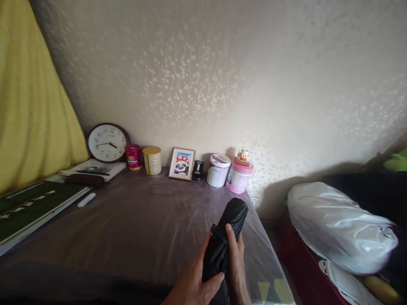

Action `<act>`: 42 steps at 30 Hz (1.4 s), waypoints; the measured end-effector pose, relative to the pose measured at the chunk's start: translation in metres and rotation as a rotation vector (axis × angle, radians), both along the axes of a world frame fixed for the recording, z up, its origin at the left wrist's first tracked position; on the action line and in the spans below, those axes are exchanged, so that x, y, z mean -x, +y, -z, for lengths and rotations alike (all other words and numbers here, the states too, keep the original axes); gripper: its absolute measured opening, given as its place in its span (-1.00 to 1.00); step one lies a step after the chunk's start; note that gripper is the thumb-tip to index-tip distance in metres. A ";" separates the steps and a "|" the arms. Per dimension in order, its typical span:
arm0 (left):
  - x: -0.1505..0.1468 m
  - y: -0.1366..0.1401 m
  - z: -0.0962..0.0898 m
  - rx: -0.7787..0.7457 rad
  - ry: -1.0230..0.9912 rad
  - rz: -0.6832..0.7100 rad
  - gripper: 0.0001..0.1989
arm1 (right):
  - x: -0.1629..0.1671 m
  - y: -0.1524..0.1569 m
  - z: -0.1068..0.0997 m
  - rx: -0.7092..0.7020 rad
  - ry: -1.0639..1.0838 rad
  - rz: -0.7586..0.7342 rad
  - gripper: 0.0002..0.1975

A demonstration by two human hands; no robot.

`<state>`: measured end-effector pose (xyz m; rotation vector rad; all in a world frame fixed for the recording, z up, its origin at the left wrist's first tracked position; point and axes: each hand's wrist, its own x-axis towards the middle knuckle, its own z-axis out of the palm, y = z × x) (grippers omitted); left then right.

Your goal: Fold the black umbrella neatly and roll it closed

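A folded black umbrella (237, 214) is held between both my hands over the right front part of the table, its rounded end pointing away from me. My left hand (199, 281) wraps its near part from the left, with the thumb lying across the top. On the other side, my right hand (235, 262) grips along the umbrella's right edge, thumb stretched forward on the fabric. A small dark strap or tab (214, 229) sticks out at the umbrella's left side. The near end is partly hidden by my hands.
The table (143, 228) has a dark cover. Along the wall stand a clock (108, 142), a red can (133, 157), a yellow canister (152, 161), a framed panda picture (182, 164), a white tub (218, 170) and a pink tub (239, 176). A green book (34, 207) lies left; a white plastic bag (340, 226) sits right.
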<state>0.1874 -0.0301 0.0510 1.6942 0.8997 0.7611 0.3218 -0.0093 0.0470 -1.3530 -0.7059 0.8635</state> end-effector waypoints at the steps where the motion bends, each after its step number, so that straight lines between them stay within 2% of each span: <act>1: -0.001 0.001 0.004 -0.087 0.049 -0.031 -0.20 | -0.001 0.000 0.001 0.010 -0.060 0.016 -0.39; 4: -0.003 0.002 0.009 -0.208 0.251 -0.091 -0.20 | -0.003 0.002 0.006 0.054 -0.254 0.052 -0.32; 8: -0.003 0.000 0.002 -0.189 0.499 -0.144 -0.21 | -0.006 0.007 0.018 0.035 -0.518 0.089 -0.29; 11: -0.003 0.000 0.001 -0.184 0.610 -0.158 -0.21 | -0.006 0.011 0.029 0.039 -0.683 0.147 -0.28; 14: -0.003 0.001 0.006 -0.196 0.695 -0.161 -0.20 | -0.005 0.014 0.040 0.014 -0.762 0.126 -0.39; 18: -0.003 -0.001 0.012 -0.226 0.809 -0.141 -0.20 | -0.007 0.016 0.052 -0.125 -0.817 0.058 -0.60; 24: -0.007 -0.005 0.011 -0.246 0.949 -0.097 -0.29 | -0.014 0.018 0.058 -0.300 -0.851 -0.051 -0.72; 32: 0.000 -0.001 0.016 -0.225 0.803 -0.113 -0.35 | -0.013 0.012 0.052 -0.431 -0.793 -0.126 -0.79; 42: 0.007 0.008 0.016 -0.121 0.577 -0.145 -0.37 | -0.015 0.009 0.046 -0.343 -0.386 -0.263 -0.86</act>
